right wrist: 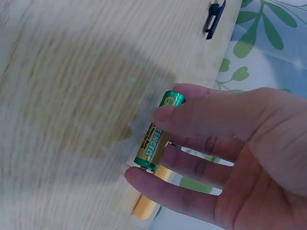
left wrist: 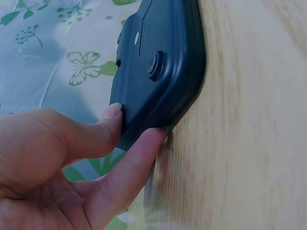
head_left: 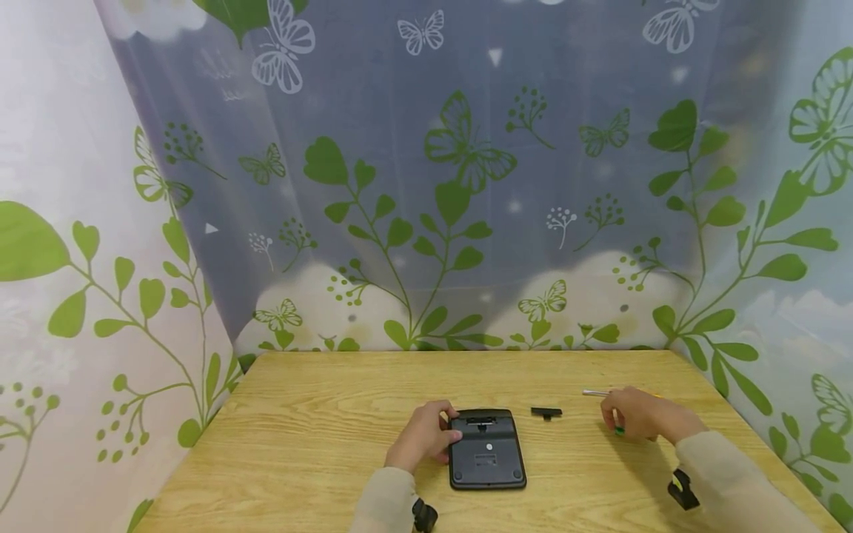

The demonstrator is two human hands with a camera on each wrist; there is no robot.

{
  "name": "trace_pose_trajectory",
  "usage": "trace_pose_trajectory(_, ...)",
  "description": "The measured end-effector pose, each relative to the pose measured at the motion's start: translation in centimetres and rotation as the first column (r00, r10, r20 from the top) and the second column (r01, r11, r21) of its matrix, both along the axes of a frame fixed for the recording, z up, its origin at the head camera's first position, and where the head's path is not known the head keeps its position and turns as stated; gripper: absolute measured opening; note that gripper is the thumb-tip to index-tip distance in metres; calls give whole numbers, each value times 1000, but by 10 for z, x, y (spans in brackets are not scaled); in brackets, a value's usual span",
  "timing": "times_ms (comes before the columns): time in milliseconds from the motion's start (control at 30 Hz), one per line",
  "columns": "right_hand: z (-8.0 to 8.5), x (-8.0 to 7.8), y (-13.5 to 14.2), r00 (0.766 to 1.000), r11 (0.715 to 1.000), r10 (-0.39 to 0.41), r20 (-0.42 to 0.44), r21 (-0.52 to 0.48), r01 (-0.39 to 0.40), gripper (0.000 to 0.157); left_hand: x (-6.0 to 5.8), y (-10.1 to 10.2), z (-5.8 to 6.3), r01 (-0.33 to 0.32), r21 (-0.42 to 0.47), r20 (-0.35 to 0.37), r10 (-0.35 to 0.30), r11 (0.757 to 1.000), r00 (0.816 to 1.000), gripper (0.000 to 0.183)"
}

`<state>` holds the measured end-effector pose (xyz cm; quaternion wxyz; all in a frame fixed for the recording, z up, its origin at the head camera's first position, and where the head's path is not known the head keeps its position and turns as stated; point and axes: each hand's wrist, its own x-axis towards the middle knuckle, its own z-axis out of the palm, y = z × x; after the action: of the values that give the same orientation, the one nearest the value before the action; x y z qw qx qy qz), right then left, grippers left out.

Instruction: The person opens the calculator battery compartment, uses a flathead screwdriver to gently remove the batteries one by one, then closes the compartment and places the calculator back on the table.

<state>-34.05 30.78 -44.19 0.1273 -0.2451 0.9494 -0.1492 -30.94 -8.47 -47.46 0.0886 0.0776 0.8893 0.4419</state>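
Observation:
A black calculator (head_left: pixel 488 463) lies face down on the wooden table, its battery slot (head_left: pixel 481 422) uncovered near the far end. My left hand (head_left: pixel 424 433) grips its left edge, thumb on the back and fingers along the side, as the left wrist view also shows. Over the table to the right, my right hand (head_left: pixel 633 413) holds a green and gold battery (right wrist: pixel 158 134) between thumb and fingers. The small black battery cover (head_left: pixel 546 412) rests on the table between the calculator and my right hand.
Behind my right hand lies a screwdriver, its metal shaft (head_left: pixel 595 392) pointing left and its orange handle (right wrist: pixel 145 206) partly hidden by the fingers. A patterned curtain (head_left: pixel 426 222) hangs behind the table's far edge and on both sides.

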Motion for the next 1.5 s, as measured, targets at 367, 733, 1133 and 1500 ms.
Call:
trace_pose_trajectory(367, -8, -4, 10, 999, 999, -39, -28, 23, 40, 43, -2, 1, -4, -4, -6, 7, 4, 1000, 1000, 25)
trace_pose_trajectory(733, -13, -7, 15, 999, 999, -42, -31, 23, 42, 43, -1, 1, -3, -6, -9, -1, 6, 1000, 1000, 24)
trace_pose_trajectory(1133, -7, -7, 13, 998, 997, -45, -36, 57, 47, 46, 0, 1, -1, -11, -16, 5, 11, 1000, 1000, 24)
trace_pose_trajectory(1500, -2, -6, 12, 999, 997, -46, -13, 63, 46, 42, -2, 0, -4, -1, 0, -14, 1, 1000, 1000, 24)
